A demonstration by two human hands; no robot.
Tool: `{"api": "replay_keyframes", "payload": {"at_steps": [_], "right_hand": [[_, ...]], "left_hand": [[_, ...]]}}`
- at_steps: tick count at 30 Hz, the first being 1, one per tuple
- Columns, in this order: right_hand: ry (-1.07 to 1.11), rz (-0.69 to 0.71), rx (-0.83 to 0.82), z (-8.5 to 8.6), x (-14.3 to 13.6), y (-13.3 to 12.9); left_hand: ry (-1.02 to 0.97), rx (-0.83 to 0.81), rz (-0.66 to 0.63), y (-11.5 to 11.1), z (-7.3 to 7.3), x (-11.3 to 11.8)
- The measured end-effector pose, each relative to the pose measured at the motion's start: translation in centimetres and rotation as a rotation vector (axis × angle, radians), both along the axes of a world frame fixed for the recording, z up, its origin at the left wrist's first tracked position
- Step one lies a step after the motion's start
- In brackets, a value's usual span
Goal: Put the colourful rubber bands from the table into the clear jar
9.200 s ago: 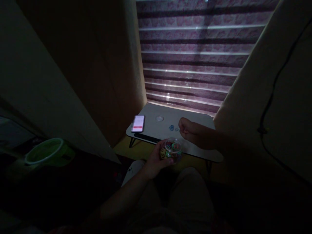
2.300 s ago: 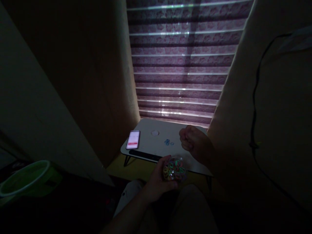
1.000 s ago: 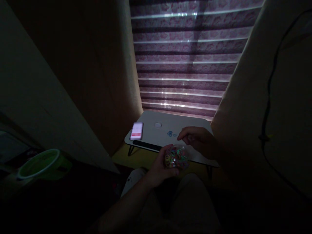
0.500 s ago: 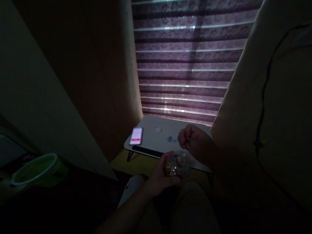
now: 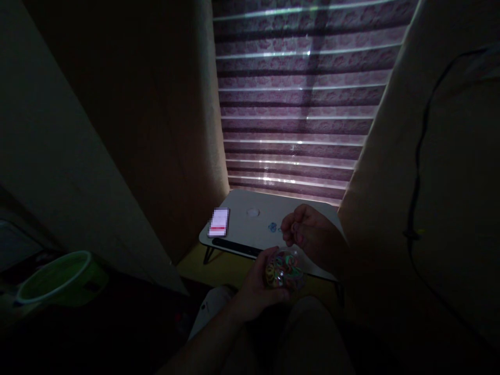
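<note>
My left hand (image 5: 255, 286) grips a small clear jar (image 5: 284, 269) filled with several coloured rubber bands, held over my lap just in front of the low white table (image 5: 242, 234). My right hand (image 5: 308, 235) hovers right above the jar's mouth, fingers curled and pinched together; the dim light hides whether a band is between them. A few blue bands (image 5: 272, 227) lie on the table just left of that hand.
A phone (image 5: 219, 222) with a lit screen lies at the table's left side, a small round lid (image 5: 252, 212) behind the bands. A green basin (image 5: 54, 276) sits on the floor at far left. Striped blinds hang behind; a cable runs down the right wall.
My right hand dipped toward the jar a second ago, rose as a fist, and now sits lower and closer to the jar's mouth. The jar stayed in my left hand.
</note>
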State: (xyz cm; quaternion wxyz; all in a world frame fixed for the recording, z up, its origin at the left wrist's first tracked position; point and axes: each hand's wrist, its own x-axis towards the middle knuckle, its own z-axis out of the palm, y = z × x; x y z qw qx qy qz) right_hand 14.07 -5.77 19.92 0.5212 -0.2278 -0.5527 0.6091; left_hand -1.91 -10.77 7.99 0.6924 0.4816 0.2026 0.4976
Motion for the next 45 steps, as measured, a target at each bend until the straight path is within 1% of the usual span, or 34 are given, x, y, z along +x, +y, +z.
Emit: {"api": "replay_keyframes", "payload": {"at_steps": [3, 9, 12, 16, 19, 22, 25, 29, 32, 34, 36, 37, 38, 39, 40, 42, 43, 44, 45], "right_hand": [[-0.018, -0.011, 0.026, -0.1, -0.1, -0.2], [-0.025, -0.004, 0.063, -0.6, 0.0, -0.3], [-0.043, 0.001, 0.107, -0.7, -0.2, -0.6], [-0.073, -0.001, 0.121, -0.8, -0.7, -0.9], [-0.096, -0.008, 0.134, -1.0, -0.8, -1.0], [-0.115, 0.024, 0.146, -1.2, -0.7, -0.9], [-0.133, 0.027, 0.159, -0.9, -0.6, -0.6], [-0.174, -0.044, 0.178, -0.1, -0.4, -0.6], [-0.277, -0.063, 0.295, 0.4, -0.2, -1.3], [-0.436, -0.048, 0.395, 0.4, 0.0, -1.8], [-0.613, -0.018, 0.502, 0.1, 0.5, -1.6], [-0.692, -0.019, 0.544, -0.2, 0.9, -1.1], [-0.753, -0.052, 0.582, -0.7, 1.4, -0.2], [-0.799, -0.130, 0.588, -1.4, 2.2, 1.0], [-0.831, -0.236, 0.558, -2.3, 3.1, 2.5], [-0.845, -0.466, 0.457, -4.8, 5.1, 5.9], [-0.886, -0.526, 0.408, -6.5, 6.2, 7.6], [-0.961, -0.547, 0.376, -8.2, 7.1, 9.1], [-1.042, -0.557, 0.378, -10.1, 7.9, 10.3]], "left_hand": [[0.000, -0.003, 0.004, 0.0, 0.1, 0.0], [-0.030, 0.000, 0.005, 0.1, -0.6, 0.3], [-0.015, -0.008, 0.023, 0.3, -0.7, 0.3], [-0.003, 0.018, 0.049, 0.4, -0.2, 0.2], [-0.013, 0.041, 0.033, 0.4, 0.3, 0.1], [-0.020, 0.035, 0.033, 0.3, 0.6, 0.1], [-0.021, 0.024, 0.035, 0.3, 0.5, 0.1], [-0.009, 0.014, 0.037, 0.2, 0.4, 0.2], [-0.012, 0.018, 0.046, 0.2, 0.4, 0.2], [-0.021, 0.022, 0.042, 0.3, 0.3, 0.1], [-0.026, 0.024, 0.034, 0.5, 0.2, -0.1], [-0.022, 0.026, 0.035, 0.7, 0.0, -0.3], [-0.017, 0.029, 0.040, 0.8, -0.1, -0.4], [-0.010, 0.032, 0.049, 0.9, -0.3, -0.6], [-0.002, 0.034, 0.056, 1.0, -0.5, -0.7], [0.001, 0.030, 0.059, 1.1, -0.8, -1.0], [0.000, 0.024, 0.057, 1.1, -1.1, -1.2], [0.000, 0.017, 0.057, 1.1, -1.3, -1.4], [0.001, 0.009, 0.059, 1.2, -1.5, -1.5]]}}
